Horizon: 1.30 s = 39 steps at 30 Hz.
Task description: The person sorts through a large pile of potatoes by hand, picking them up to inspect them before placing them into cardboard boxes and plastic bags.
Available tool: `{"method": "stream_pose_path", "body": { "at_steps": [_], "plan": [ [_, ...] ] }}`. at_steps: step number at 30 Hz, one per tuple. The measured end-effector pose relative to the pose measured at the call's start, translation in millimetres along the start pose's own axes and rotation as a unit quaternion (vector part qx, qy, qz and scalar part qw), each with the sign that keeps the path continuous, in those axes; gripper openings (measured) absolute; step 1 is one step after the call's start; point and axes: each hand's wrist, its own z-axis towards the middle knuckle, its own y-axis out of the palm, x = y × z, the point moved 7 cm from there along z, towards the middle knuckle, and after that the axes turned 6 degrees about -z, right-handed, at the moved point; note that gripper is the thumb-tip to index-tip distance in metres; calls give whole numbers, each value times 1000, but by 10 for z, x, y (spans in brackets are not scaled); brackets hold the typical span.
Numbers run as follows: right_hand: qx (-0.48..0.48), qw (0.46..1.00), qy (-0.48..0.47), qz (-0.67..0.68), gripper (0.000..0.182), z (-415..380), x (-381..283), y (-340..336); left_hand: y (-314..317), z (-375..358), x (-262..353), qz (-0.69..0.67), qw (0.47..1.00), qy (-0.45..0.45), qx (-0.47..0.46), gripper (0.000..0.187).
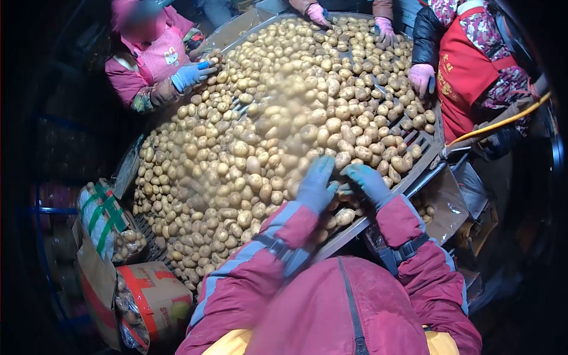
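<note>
We're mid-sort by the look of it: the tabletop is heaped with potatoes, so most of the pile looks unsorted. Left of the tabletop's near rim, an open box and a sack each hold a few potatoes, so some are already off.

Our left hand, blue-gloved, lies flat on the heap just inside that rim, fingers spread, grip open. Our right hand sits just beside it, fingers curled over potatoes at the rim; we can't tell if that grip has closed on one.

Co-workers' gloved hands work the far sides.
</note>
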Motion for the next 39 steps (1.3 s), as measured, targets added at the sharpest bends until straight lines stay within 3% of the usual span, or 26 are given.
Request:
{"method": "stream_pose_path", "body": {
  "at_steps": [1,4,5,7,8,10,11,14,17,20,21,25,29,30,32,33,36,38,39],
  "plan": [
    [33,999,-20,25,23,-15,-150,-65,-60,-62,-29,25,998,48,15,67],
    [31,981,121,146,26,-239,-120,-167,-381,-111,-339,-5,999,17,50,50],
    [17,983,113,141,28,-298,-148,-123,-619,-14,-267,-7,998,-63,20,45],
    [-6,987,94,131,31,-426,-259,52,-756,269,-423,35,998,-39,40,46],
    [12,979,149,137,36,-512,-268,130,-756,435,-469,54,997,-26,49,46],
    [-8,976,148,160,39,-512,18,268,-713,771,-403,129,990,0,58,47],
    [-25,968,169,183,40,-546,77,334,-671,963,-364,162,985,42,31,50],
    [-30,966,156,204,40,-658,182,417,-451,1271,-416,273,961,32,-33,51],
    [-16,962,183,201,43,-742,271,417,-436,1231,-279,305,947,100,19,37],
    [-33,962,196,187,50,-731,302,392,-481,1186,-377,337,932,-51,-124,49],
    [-28,963,190,190,51,-738,237,415,-460,1163,-632,309,943,-57,-104,52],
    [-30,962,193,190,51,-779,173,404,-642,730,-663,224,971,-24,-76,48],
    [-48,969,178,165,44,-789,141,455,-779,221,-731,158,982,-88,-52,49],
    [-52,971,172,157,42,-788,129,486,-831,117,-784,33,988,-145,-38,49],
    [-61,968,156,186,41,-769,81,579,-820,-78,-857,-219,944,-246,-9,50],
    [-67,963,170,200,42,-756,67,630,-824,-136,-829,-346,904,-251,29,46],
    [-127,950,185,219,50,-660,117,767,-816,-318,-493,-518,787,-335,9,45],
    [-142,940,153,272,56,-645,12,862,-675,-470,-464,-547,768,-333,-10,48],
    [-152,926,148,313,60,-625,0,907,-624,-497,-331,-529,811,-249,-11,51]
  ]
}}
